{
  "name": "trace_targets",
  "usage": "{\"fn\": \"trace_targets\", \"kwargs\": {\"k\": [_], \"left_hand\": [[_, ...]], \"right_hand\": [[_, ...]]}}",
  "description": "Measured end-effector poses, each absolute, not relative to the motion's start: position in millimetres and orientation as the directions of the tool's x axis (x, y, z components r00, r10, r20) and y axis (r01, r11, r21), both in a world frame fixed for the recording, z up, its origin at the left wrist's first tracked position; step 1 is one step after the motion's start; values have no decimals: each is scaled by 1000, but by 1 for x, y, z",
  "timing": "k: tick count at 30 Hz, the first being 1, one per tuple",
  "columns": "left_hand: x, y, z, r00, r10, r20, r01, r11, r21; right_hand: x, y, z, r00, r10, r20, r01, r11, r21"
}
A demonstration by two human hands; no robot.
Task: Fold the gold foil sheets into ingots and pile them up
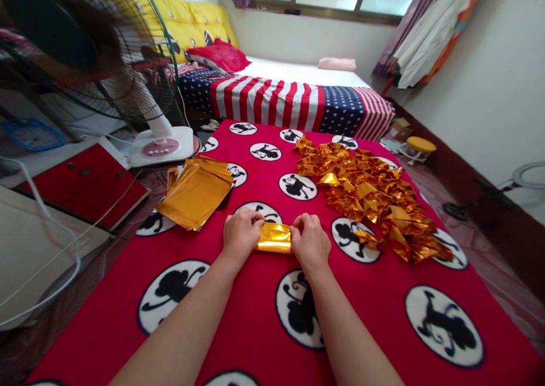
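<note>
From where I stood, one flat, rectangular strip of shiny gold foil (275, 237) was positioned between the two hands, midway between the left and right edges of the red cloth-covered surface (255, 312) with black monkey figures in white ovals. The strip's long axis ran left to right, parallel to the near edge. It lay to the right of the left hand (242, 233) and to the left of the right hand (312, 243); neither hand was nearer. The left hand pinched the left end between thumb and fingers; the right hand pinched the right end likewise. Contact between strip and cloth could not be determined. Count: one strip; two hands; one stack of flat, rectangular gold sheets (196, 193) at the left edge, individual sheets not countable; one heap of crumpled-looking, folded gold foil pieces (361, 187) along the right edge, pieces not countable; one outlying folded gold piece (368, 239) at the heap's left side, toward the right hand.
</note>
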State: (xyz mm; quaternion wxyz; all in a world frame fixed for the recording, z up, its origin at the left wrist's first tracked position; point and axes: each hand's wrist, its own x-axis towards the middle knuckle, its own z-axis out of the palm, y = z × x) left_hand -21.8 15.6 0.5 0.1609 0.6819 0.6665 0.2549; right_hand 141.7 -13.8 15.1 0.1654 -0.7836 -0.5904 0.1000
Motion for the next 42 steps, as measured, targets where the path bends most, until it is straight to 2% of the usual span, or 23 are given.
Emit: {"fn": "trace_targets", "kwargs": {"k": [6, 10, 21, 26, 33, 42], "left_hand": [[-28, 17, -1, 102, 966, 238, 807, -220, 548], [-28, 18, 1, 163, 958, 237, 795, -270, 543], [-1, 13, 17, 35, 982, 188, 925, -103, 366], [-4, 14, 13, 27, 989, 146, 924, -80, 374], [-20, 20, 18, 72, 997, 21, 892, -74, 445], [-11, 17, 14, 9, 995, 103, 916, -50, 399]], "right_hand": [[139, -20, 21, 190, 981, 38, 867, -150, -475], [139, -21, 21, 185, 982, 39, 861, -143, -488], [139, -19, 3, 204, 967, 151, 886, -117, -450], [139, -20, 5, 194, 972, 132, 873, -109, -476], [140, -20, 6, 198, 972, 128, 867, -113, -486], [139, -21, 7, 208, 971, 117, 870, -130, -475]]}}
